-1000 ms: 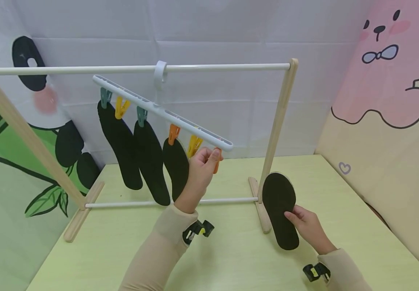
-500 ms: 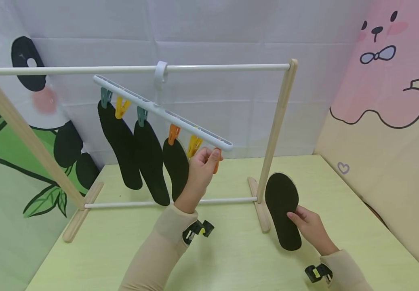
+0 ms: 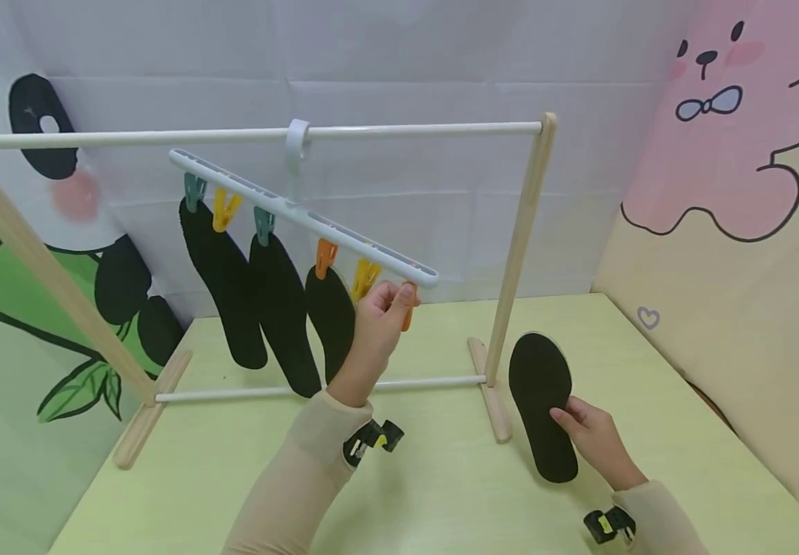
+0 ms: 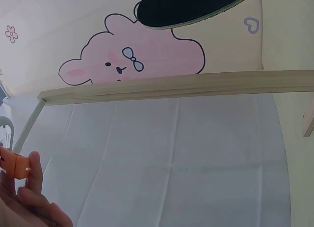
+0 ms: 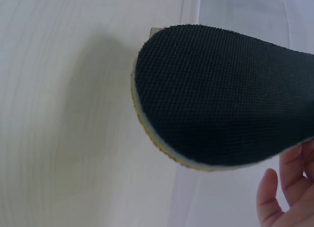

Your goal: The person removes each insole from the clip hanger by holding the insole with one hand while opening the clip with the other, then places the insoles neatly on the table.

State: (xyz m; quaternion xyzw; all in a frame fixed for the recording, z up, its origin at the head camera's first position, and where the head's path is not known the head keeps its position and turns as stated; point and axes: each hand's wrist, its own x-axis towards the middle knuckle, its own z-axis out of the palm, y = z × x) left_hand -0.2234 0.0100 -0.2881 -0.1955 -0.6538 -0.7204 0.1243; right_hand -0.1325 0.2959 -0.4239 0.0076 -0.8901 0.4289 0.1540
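Observation:
My left hand (image 3: 375, 327) pinches the orange clothespin (image 3: 409, 307) at the low right end of a white clip hanger (image 3: 288, 206). This hanger tilts down to the right. In my right hand (image 3: 596, 435) a black insole (image 3: 541, 385) is pinched by its edge, held over the table; its pale rim shows in the right wrist view. Three black insoles hang from the hanger: one (image 3: 219, 285) at the far left, one (image 3: 281, 308) from a teal clip, and one (image 3: 330, 316) from an orange clip, partly behind my left hand. Yellow clips (image 3: 226, 210) hang between them.
The hanger's hook (image 3: 297, 142) sits over the top white bar (image 3: 427, 131) of a wooden-sided rack. The rack's right post (image 3: 520, 247) stands between my hands, its foot (image 3: 491, 401) on the pale table (image 3: 441, 493). A lower bar (image 3: 434, 381) crosses behind my left forearm.
The head view has shifted slightly. My right hand with its insole has moved a little to the right and away from the rack's post. The left hand keeps its pinch on the orange clothespin.

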